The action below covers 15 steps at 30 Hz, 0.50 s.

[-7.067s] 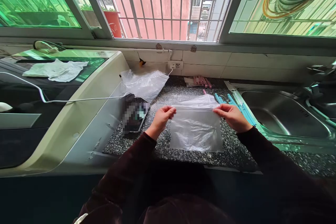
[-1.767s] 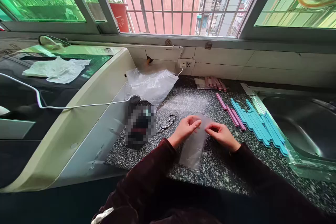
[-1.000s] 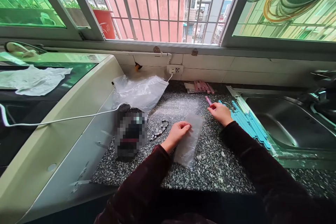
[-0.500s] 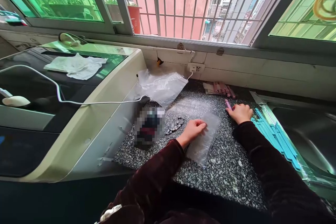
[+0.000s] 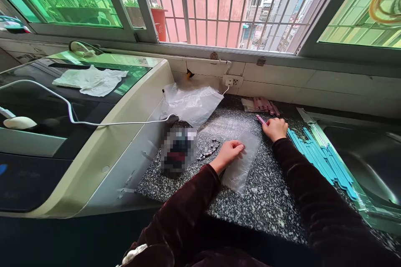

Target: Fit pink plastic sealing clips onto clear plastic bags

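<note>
My left hand [image 5: 228, 155] pinches the edge of a clear plastic bag [image 5: 238, 175] between thumb and fingers, low over the speckled countertop [image 5: 266, 204]. Farther to the right, my right hand [image 5: 276, 129] is closed around a slim pink stick [image 5: 261, 119], whose end pokes out to the left; the rest is hidden in the fingers. Several flat teal sticks [image 5: 326, 162] lie by the sink edge, right of that hand. Behind it, near the wall, is a small pile of pink sticks [image 5: 265, 105], with a pale packet at its left.
The steel sink [image 5: 354, 150] borders the counter on the right. A large machine with a cream frame [image 5: 125, 125] fills the left. Crumpled plastic [image 5: 194, 102], a beaded bracelet [image 5: 210, 150], a blurred dark object [image 5: 178, 151] and a white cable [image 5: 138, 123] lie between.
My right hand has moved left with the pink stick, away from the teal sticks and closer to the bag. My left hand has barely shifted and keeps its grip on the bag.
</note>
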Each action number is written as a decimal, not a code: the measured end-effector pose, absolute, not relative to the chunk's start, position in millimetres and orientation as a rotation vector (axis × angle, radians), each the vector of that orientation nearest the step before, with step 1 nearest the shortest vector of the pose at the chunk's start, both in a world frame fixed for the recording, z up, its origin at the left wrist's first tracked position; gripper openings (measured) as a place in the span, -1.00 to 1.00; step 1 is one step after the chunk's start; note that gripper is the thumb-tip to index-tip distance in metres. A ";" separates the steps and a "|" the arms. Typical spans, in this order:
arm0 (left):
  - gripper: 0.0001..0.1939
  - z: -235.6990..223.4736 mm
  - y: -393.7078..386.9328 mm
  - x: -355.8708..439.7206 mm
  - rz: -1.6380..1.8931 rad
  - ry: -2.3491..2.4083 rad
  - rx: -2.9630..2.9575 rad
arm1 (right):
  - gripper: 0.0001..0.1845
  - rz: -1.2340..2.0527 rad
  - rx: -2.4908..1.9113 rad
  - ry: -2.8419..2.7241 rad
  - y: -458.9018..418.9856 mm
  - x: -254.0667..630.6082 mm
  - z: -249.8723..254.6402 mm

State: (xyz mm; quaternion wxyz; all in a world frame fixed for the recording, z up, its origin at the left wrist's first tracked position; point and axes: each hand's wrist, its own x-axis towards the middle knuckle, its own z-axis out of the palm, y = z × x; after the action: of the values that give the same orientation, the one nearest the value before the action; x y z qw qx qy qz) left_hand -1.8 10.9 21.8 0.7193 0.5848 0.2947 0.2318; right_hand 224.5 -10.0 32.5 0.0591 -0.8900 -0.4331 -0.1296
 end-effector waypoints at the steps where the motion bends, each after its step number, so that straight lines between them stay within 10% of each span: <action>1: -0.91 22.0 11.0 -2.0 0.511 0.653 1.291 | -0.66 -0.411 -2.664 -1.337 -9.2 221.5 32.6; 15: -0.84 15.3 11.6 -1.3 0.482 0.622 1.237 | -0.74 -0.380 -2.254 -1.453 -52.4 190.0 56.7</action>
State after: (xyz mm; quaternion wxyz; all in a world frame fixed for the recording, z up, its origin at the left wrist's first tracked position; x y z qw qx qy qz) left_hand -1.3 11.6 15.3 0.7431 0.5648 0.2837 0.2198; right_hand 190.0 -52.4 56.7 0.2147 -0.8128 -0.5239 -0.1369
